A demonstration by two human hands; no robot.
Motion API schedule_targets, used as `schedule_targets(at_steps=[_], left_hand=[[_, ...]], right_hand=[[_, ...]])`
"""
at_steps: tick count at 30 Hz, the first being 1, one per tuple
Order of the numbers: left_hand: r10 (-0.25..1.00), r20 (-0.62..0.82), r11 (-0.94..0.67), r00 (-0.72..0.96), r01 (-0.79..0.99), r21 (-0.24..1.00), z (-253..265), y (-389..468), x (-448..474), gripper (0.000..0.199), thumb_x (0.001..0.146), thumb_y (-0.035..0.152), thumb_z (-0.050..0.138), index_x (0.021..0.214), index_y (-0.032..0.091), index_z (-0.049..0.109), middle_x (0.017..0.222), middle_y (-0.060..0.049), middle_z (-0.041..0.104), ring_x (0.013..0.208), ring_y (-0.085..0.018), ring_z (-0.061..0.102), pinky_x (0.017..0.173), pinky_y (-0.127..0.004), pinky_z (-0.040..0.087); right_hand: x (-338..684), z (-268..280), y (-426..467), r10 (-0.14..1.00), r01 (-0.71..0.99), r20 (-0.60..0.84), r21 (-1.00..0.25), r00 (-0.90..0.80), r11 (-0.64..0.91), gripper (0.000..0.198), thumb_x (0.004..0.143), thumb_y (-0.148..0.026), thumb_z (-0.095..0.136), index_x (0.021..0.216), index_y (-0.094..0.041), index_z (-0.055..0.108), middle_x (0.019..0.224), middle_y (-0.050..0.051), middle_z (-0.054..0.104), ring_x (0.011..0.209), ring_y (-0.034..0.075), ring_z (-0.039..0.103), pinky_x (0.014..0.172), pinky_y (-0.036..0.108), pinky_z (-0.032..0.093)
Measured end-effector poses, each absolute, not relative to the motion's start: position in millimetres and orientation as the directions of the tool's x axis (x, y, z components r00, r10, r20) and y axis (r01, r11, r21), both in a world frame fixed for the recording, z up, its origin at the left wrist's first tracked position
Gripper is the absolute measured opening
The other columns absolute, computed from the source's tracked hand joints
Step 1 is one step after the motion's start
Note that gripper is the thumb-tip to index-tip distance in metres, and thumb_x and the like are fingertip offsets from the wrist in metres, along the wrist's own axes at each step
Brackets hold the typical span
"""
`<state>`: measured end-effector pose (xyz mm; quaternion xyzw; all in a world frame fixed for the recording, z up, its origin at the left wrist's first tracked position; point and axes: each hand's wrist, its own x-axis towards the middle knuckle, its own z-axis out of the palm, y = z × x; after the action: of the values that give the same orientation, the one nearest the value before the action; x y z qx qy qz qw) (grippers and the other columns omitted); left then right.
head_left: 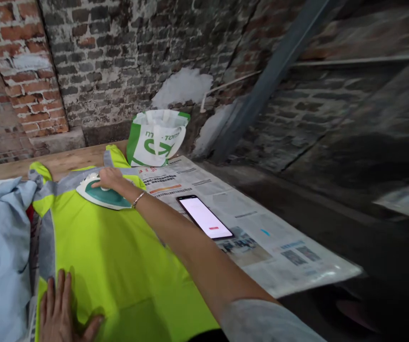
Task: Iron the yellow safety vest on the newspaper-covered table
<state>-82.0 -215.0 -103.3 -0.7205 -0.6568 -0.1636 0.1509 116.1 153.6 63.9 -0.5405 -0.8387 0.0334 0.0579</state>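
Observation:
A bright yellow high-visibility garment [119, 256] with grey reflective bands lies spread on the newspaper-covered table. My right hand [111, 178] is closed round the handle of a white and green clothes iron [101, 195], whose sole rests on the garment near a grey band at the far end. A bracelet [139, 198] circles my right wrist. Fingers apart, my left hand [57, 313] lies on the garment's near left part, at the bottom edge of the view.
Crumpled light blue cloth [3, 256] lies along the left. To the right, a lit phone [204, 217] sits on newspaper [261, 247]. A white and green bag [158, 138] stands at the back before a brick wall [119, 61]. A slanted metal beam [272, 80] rises at the right.

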Motion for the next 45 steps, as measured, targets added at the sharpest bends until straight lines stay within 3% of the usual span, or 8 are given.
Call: schedule_targets(at_steps=[7, 14, 24, 32, 45], left_hand=[[0.875, 0.482, -0.059, 0.052, 0.998, 0.000, -99.4, -213.8, -69.6, 0.106, 0.089, 0.063, 0.064, 0.171, 0.018, 0.014, 0.165, -0.019, 0.047, 0.155, -0.047, 0.036, 0.110, -0.067, 0.047], [0.889, 0.458, -0.007, -0.007, 1.000, 0.028, -93.1, -215.9, -60.5, 0.108, 0.085, 0.064, 0.069, 0.168, 0.016, 0.020, 0.164, -0.020, 0.048, 0.153, -0.047, 0.040, 0.116, -0.065, 0.042], [0.893, 0.449, -0.011, -0.030, 0.996, 0.088, -91.6, -210.4, -68.2, 0.103, 0.082, 0.071, 0.070, 0.159, 0.010, 0.039, 0.161, -0.023, 0.051, 0.150, -0.049, 0.044, 0.117, -0.066, 0.041], [0.892, 0.452, -0.022, -0.015, 0.997, 0.078, -88.3, -212.5, -67.0, 0.102, 0.083, 0.073, 0.069, 0.160, 0.012, 0.039, 0.161, -0.022, 0.051, 0.150, -0.048, 0.044, 0.117, -0.065, 0.043], [0.903, 0.429, -0.042, 0.012, 0.997, 0.060, -78.6, -218.8, -56.7, 0.105, 0.085, 0.070, 0.070, 0.166, 0.019, 0.028, 0.166, -0.020, 0.044, 0.154, -0.048, 0.038, 0.117, -0.065, 0.041]], right_hand=[[116.4, 65.7, 172.5, 0.946, 0.936, -0.004, -0.146, -0.324, 0.320, 0.076, 0.086, -0.072, 0.073, 0.130, -0.011, 0.074, 0.129, 0.024, 0.074, 0.120, 0.034, 0.070, 0.095, 0.035, 0.054], [142.4, 68.1, 109.5, 0.776, 0.781, -0.090, -0.095, -0.624, 0.617, 0.057, 0.079, -0.074, 0.077, 0.100, -0.021, 0.083, 0.105, 0.013, 0.082, 0.103, 0.031, 0.076, 0.076, 0.030, 0.050], [185.8, 81.2, -48.6, 0.604, 0.634, -0.215, -0.114, -0.767, 0.765, 0.047, 0.084, -0.065, 0.079, 0.100, -0.021, 0.082, 0.095, 0.011, 0.083, 0.096, 0.029, 0.078, 0.064, 0.028, 0.041], [166.1, 74.0, -39.1, 0.720, 0.729, -0.126, -0.051, -0.682, 0.682, 0.055, 0.087, -0.072, 0.072, 0.108, -0.021, 0.082, 0.100, 0.015, 0.083, 0.101, 0.033, 0.078, 0.073, 0.030, 0.049], [111.4, 63.8, 142.7, 0.900, 0.897, 0.012, -0.070, -0.437, 0.436, 0.071, 0.088, -0.075, 0.068, 0.124, -0.015, 0.078, 0.128, 0.023, 0.075, 0.122, 0.038, 0.069, 0.099, 0.041, 0.054]])
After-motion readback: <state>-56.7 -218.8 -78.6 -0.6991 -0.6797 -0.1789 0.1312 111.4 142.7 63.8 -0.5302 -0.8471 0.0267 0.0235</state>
